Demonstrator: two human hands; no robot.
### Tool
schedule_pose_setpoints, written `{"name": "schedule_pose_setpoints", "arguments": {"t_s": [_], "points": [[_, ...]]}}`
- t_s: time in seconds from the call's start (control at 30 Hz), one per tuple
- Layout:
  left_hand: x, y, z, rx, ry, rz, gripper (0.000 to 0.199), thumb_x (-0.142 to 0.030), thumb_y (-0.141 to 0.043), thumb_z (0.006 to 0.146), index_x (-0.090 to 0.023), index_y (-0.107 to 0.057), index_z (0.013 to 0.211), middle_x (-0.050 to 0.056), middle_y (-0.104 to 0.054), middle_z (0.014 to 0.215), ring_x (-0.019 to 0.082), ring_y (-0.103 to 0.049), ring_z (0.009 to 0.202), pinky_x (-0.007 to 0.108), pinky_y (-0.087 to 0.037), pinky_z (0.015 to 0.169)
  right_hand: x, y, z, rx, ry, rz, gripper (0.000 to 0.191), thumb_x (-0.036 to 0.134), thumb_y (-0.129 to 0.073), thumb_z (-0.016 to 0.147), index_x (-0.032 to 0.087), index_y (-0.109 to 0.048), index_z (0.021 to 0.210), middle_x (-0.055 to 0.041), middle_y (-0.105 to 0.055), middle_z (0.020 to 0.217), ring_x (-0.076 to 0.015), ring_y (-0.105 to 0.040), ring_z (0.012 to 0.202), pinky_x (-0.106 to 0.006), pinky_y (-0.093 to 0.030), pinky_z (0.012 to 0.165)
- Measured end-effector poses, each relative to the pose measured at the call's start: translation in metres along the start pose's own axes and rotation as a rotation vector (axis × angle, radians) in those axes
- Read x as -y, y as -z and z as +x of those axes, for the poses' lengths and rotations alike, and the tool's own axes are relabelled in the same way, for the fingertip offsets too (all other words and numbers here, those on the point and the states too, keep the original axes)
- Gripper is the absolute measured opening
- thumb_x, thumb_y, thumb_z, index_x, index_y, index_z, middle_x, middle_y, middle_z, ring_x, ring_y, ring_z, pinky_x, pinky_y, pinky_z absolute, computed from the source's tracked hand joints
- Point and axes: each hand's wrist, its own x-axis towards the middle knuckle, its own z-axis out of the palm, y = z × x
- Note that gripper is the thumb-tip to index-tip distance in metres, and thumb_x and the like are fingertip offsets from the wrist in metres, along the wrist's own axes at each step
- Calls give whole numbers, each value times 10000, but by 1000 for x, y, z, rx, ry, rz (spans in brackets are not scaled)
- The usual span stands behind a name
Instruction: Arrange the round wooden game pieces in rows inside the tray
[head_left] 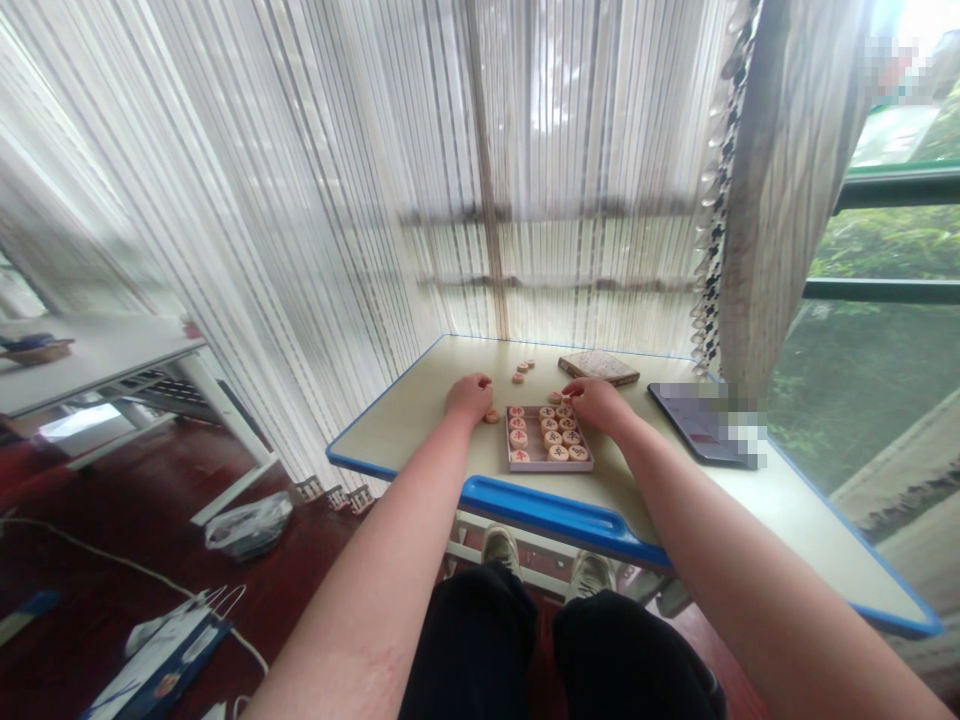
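Note:
A shallow open box (531,464) of round wooden xiangqi pieces lies on the desk between my hands. Red-marked pieces (518,439) line its left side, dark-marked pieces (558,453) its right, and bare bottom shows between them. My left hand (470,397) is just beyond the box's left side, fingers curled together; what they hold, if anything, is hidden. Right beside it a loose piece (491,416) rests on the desk. At the box's far right corner, my right hand (597,403) has its fingertips closed on a xiangqi piece (568,401). Another piece (554,397) lies next to it.
Several loose pieces (518,378) lie farther back on the blue-edged desk (405,420). A flat patterned box lid (598,366) sits behind my right hand, and a dark tablet (697,425) is to the right. A blue pen tray (540,505) runs along the front edge.

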Motion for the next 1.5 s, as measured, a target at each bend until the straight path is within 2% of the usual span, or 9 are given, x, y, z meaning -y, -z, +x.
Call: {"name": "schedule_pose_setpoints", "arguments": {"t_s": [0.17, 0.33, 0.53, 0.77, 0.93, 1.1, 1.27, 1.33, 1.5], "points": [[2, -4, 2, -13, 0, -84, 291, -196, -519, 695, -188, -657, 951, 52, -678, 948, 166, -612, 872, 253, -462, 788, -4, 2, 2, -74, -53, -12, 286, 179, -547, 696, 192, -668, 955, -63, -685, 882, -195, -601, 802, -256, -399, 635], [3, -6, 4, 53, -34, -141, 292, -172, -529, 692, -200, -659, 951, 32, -682, 939, 149, -614, 867, 233, -465, 799, -2, 3, 2, -79, -26, 53, 303, 131, -543, 680, 187, -672, 948, -54, -681, 925, -179, -595, 848, -238, -410, 683], [2, -5, 4, 58, -46, -161, 302, -168, -531, 703, -187, -654, 979, 39, -678, 967, 147, -613, 868, 240, -468, 805, -3, 0, 3, -51, -32, -20, 287, 230, -588, 673, 194, -682, 942, -61, -684, 909, -198, -598, 829, -258, -424, 686], [-3, 2, 0, 50, 43, -196, 329, -225, -528, 746, -180, -623, 1058, 56, -670, 996, 148, -618, 859, 251, -475, 795, -2, -2, 2, -57, -14, -31, 302, 174, -525, 689, 205, -679, 947, -54, -687, 925, -202, -603, 856, -261, -427, 706], [-1, 1, 3, 16, 86, -249, 342, -98, -476, 712, -182, -640, 1000, 46, -665, 1018, 146, -607, 905, 258, -475, 808, -1, -3, 2, -54, -6, -17, 305, 160, -504, 696, 205, -678, 942, -53, -686, 932, -208, -602, 860, -266, -426, 713], [5, -3, 5, 72, 6, -327, 402, -24, -479, 667, -168, -617, 1016, 41, -664, 1015, 125, -607, 898, 234, -490, 777, -3, -6, 3, -69, 19, -15, 312, 149, -488, 703, 198, -679, 945, -60, -683, 940, -204, -597, 871, -265, -426, 733], [8, -3, 7, 27, 4, -309, 325, -107, -537, 697, -160, -621, 1005, 47, -669, 986, 128, -608, 883, 239, -480, 795, -4, -6, 4, -105, 49, -53, 300, 151, -512, 699, 199, -686, 939, -64, -683, 935, -216, -585, 901, -285, -416, 800], [9, -2, 8, -6, 32, -298, 279, -138, -508, 726, -166, -637, 972, 44, -675, 963, 136, -610, 882, 250, -478, 798, -3, -5, 4, -113, 53, -64, 295, 156, -508, 707, 201, -689, 936, -65, -682, 933, -218, -583, 907, -293, -411, 819], [7, -1, 8, -12, 88, -340, 371, -42, -434, 684, -165, -635, 971, 29, -677, 954, 124, -609, 894, 233, -481, 789, -2, -6, 4, -114, 79, -68, 292, 157, -481, 728, 194, -695, 924, -75, -677, 949, -219, -572, 943, -302, -390, 868]]}}
